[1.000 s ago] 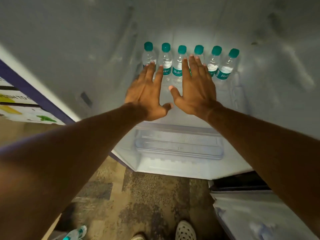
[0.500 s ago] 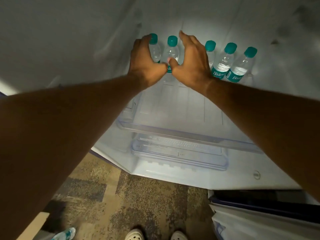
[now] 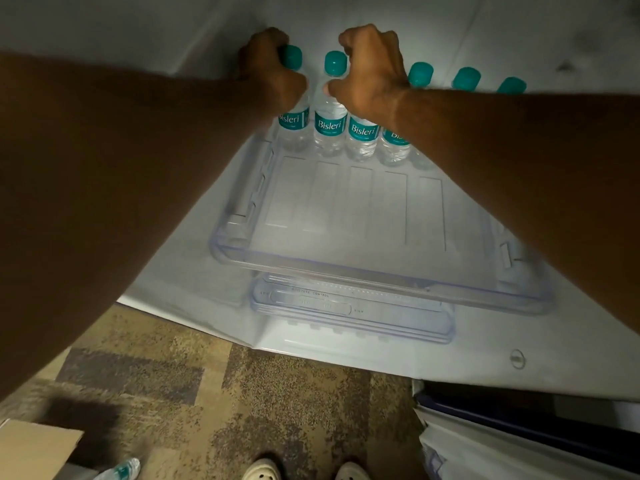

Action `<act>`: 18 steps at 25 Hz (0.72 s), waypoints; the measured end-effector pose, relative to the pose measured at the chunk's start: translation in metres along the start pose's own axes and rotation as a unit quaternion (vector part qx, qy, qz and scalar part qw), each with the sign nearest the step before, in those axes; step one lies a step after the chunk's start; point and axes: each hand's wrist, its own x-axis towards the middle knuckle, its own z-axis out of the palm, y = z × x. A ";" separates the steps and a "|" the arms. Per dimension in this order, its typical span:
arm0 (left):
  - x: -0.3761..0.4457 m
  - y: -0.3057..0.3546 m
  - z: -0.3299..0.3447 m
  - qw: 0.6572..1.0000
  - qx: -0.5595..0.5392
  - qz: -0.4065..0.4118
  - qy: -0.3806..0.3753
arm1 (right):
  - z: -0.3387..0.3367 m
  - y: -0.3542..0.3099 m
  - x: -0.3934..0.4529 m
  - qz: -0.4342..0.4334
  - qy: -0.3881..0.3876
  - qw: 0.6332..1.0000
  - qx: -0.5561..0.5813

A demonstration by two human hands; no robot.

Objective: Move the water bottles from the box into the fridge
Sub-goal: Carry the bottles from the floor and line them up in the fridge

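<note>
Several clear water bottles with teal caps and teal labels stand in a row at the back of the fridge's clear shelf. My left hand curls round the neck of the leftmost bottle. My right hand curls over the top of the third bottle, hiding its cap, with the thumb beside the second bottle. Further right, my right forearm covers the bodies of the other bottles, leaving only their caps in sight. A corner of the cardboard box shows at the bottom left, with one bottle beside it.
Below the shelf sits a clear drawer lid marked for moisture control. The fridge's white side walls close in left and right. The fridge door stands open at the lower right. My feet in white shoes stand on patterned carpet.
Both hands have reached deeper into the fridge and gone from flat and open to curled round bottles in the back row. The view has moved closer to the shelf.
</note>
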 end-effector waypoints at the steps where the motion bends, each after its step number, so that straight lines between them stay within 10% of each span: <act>1: 0.003 -0.002 0.002 1.000 -0.016 -0.005 0.013 | 0.001 0.001 0.002 0.004 0.003 1.000 0.002; 18: -0.037 0.005 -0.004 0.963 -0.249 -0.032 0.093 | -0.012 -0.001 -0.027 0.061 0.082 0.966 0.237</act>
